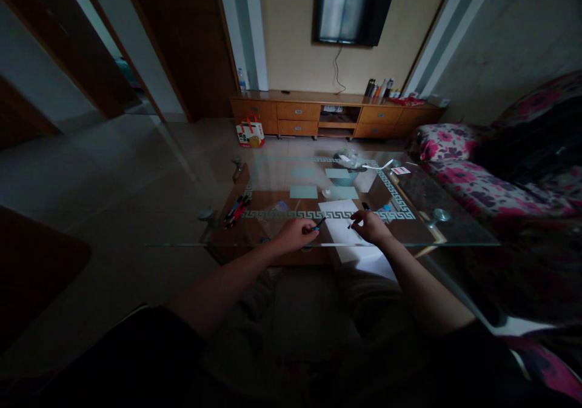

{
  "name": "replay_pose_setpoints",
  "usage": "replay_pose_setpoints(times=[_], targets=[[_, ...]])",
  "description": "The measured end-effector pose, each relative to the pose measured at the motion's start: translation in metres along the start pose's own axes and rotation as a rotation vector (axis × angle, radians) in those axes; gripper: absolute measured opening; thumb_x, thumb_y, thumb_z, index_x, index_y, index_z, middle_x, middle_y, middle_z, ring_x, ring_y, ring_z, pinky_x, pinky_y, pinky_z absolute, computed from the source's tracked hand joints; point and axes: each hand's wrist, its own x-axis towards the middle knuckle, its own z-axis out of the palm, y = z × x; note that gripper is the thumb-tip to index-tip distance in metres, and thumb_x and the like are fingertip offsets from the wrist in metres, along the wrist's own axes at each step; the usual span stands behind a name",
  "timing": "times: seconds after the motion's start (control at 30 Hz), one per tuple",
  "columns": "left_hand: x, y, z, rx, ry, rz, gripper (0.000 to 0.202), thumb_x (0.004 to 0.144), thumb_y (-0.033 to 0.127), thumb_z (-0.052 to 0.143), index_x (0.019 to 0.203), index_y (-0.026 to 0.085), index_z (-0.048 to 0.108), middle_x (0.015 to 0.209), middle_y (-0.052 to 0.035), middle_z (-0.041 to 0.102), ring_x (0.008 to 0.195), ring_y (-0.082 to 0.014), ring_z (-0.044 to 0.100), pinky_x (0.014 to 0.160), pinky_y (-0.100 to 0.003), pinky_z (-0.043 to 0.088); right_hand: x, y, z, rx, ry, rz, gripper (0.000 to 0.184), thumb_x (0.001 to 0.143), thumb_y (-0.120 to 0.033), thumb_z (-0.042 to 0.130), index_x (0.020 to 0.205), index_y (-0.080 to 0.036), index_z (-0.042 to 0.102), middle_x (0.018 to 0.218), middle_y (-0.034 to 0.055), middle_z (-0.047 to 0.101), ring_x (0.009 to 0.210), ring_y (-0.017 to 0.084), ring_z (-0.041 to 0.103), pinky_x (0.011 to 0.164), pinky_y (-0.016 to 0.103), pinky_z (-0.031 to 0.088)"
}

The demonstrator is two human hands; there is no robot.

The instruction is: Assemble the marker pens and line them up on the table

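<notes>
Near the front edge of the glass coffee table [273,232], my left hand [295,234] is closed around a dark pen [321,222] with a bit of blue by the fingers. The pen's end points up and to the right. My right hand [370,227] is apart from it on the right, fingers pinched on a small dark piece [350,226] that looks like a pen part; its exact kind is too small to tell. Between and below the hands lies a white sheet or box [339,217]. Several red and black pens [236,211] lie in a bunch at the table's left.
Toward the back of the table stands a teal basket [344,178] with clear plastic bags [352,158]. A white card [401,170] lies at the right. Beyond are a paper bag [250,134], a wooden TV cabinet [297,111] and a flowered sofa [464,180] on the right.
</notes>
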Motion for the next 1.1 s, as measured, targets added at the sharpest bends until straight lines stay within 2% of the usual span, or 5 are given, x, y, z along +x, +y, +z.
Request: replay_pose_setpoints(times=[0.17, 0.37, 0.53, 0.63, 1.1], targets=[[0.0, 0.0, 0.0, -0.001, 0.006, 0.015, 0.019, 0.086, 0.031, 0.059, 0.081, 0.015, 0.068, 0.072, -0.0022, 0.067, 0.066, -0.0126, 0.058, 0.061, -0.023, 0.041, -0.002, -0.006, -0.002, 0.065, 0.124, 0.031, 0.021, 0.079, -0.019, 0.065, 0.099, -0.018, 0.072, 0.092, 0.0076, 0.075, 0.083, 0.021, 0.069, 0.077, 0.031, 0.051], [0.0, 0.001, -0.001, -0.005, 0.014, 0.014, 0.019, 0.086, 0.031, 0.058, 0.08, 0.015, 0.067, 0.072, -0.0026, 0.066, 0.065, -0.0123, 0.057, 0.06, -0.023, 0.041, 0.001, -0.014, -0.003, 0.306, 0.297, 0.045, 0.021, 0.081, -0.034, 0.067, 0.095, -0.018, 0.071, 0.091, 0.0085, 0.074, 0.068, 0.019, 0.065, 0.067, 0.033, 0.05], [0.0, -0.001, 0.0, -0.008, 0.012, 0.017, 0.02, 0.086, 0.032, 0.058, 0.079, 0.015, 0.067, 0.071, -0.0022, 0.065, 0.066, -0.0123, 0.057, 0.06, -0.023, 0.04, -0.001, -0.03, 0.002, 0.895, 0.163, 0.096, 0.037, 0.076, -0.048, 0.071, 0.094, -0.017, 0.065, 0.086, 0.0075, 0.07, 0.068, 0.016, 0.062, 0.054, 0.026, 0.047], [0.001, -0.001, 0.0, -0.004, 0.006, 0.029, 0.022, 0.086, 0.032, 0.057, 0.078, 0.014, 0.066, 0.07, -0.0017, 0.065, 0.064, -0.0119, 0.056, 0.06, -0.022, 0.039, -0.004, -0.041, 0.002, 1.081, 0.089, 0.111, 0.042, 0.067, -0.045, 0.08, 0.096, -0.018, 0.064, 0.084, 0.0049, 0.069, 0.067, 0.015, 0.06, 0.051, 0.024, 0.044], [0.001, 0.005, -0.002, -0.032, -0.004, 0.022, 0.024, 0.087, 0.033, 0.056, 0.082, 0.013, 0.068, 0.07, -0.0018, 0.064, 0.064, -0.0122, 0.056, 0.059, -0.022, 0.039, -0.009, -0.055, -0.001, 1.044, 0.036, 0.005, 0.046, 0.067, -0.047, 0.08, 0.099, -0.017, 0.069, 0.083, 0.0054, 0.07, 0.064, 0.013, 0.057, 0.053, 0.024, 0.042]])
